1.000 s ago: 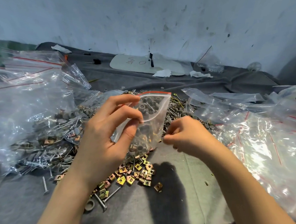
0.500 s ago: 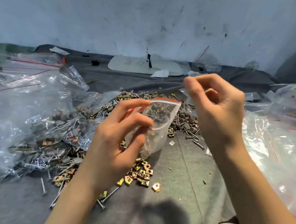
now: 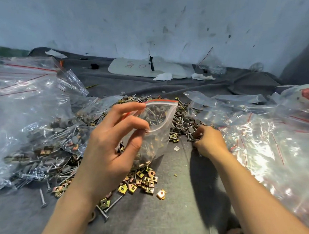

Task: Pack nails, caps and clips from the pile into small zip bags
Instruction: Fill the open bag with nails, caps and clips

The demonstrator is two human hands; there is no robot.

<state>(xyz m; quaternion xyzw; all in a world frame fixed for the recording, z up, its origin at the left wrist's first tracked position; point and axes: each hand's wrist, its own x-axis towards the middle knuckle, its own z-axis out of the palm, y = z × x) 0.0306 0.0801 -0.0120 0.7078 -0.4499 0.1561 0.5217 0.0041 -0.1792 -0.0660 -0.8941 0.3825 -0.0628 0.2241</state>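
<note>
- My right hand point(image 3: 209, 142) was up at the mouth of the bag point(image 3: 159, 123) half a second ago. It has now dropped to the near right edge of the pile point(image 3: 182, 115).
- Its fingers are curled down among the nails point(image 3: 185, 126) and caps point(image 3: 191, 130) there. I cannot tell whether they have closed on anything yet.
- My left hand point(image 3: 112, 147) has kept its hold. Thumb and fingers pinch the near lip of the bag and spread the mouth, with the red zip strip on top facing away from me.
- The bag hangs upright over the near side of the pile and is partly filled in its lower half.
- I take this to mean one drop is done and I am fetching the next handful, so the bag is not yet ready to seal.
- The clips point(image 3: 144, 180) lie scattered on the cloth point(image 3: 173, 219) just below the bag, within easy reach of either hand.
- The way up from pile to bag mouth looks open, with nothing between my right hand and the bag.
- On my right, the empty bags point(image 3: 268, 146) crowd close against my wrist, and a wide swing could drag them into the pile.
- On my left, the filled bags point(image 3: 34, 123) heap up just beside my left hand.
- The clearest room is the bare cloth between my forearms.
</note>
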